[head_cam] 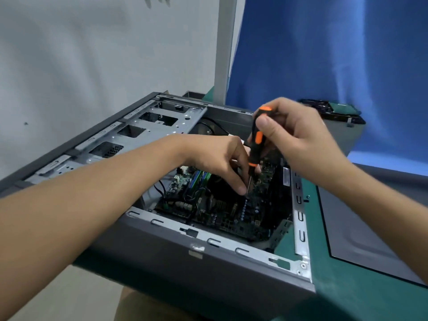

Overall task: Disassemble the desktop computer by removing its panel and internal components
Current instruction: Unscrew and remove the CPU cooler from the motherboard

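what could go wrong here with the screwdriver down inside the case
1. The right hand holds the screwdriver with its tip down among the motherboard parts; a slip could gouge the board.
2. Fingertips of the left hand sit right beside the shaft near the tip, so a slip could jab them.
3. A freed screw might drop between components and be hard to retrieve.

Single head-worn wide view, looking forward and down.
It hangs close above the open computer case (162,262) on the table (324,297), with a wall (69,54) and blue sheet (324,54) behind.
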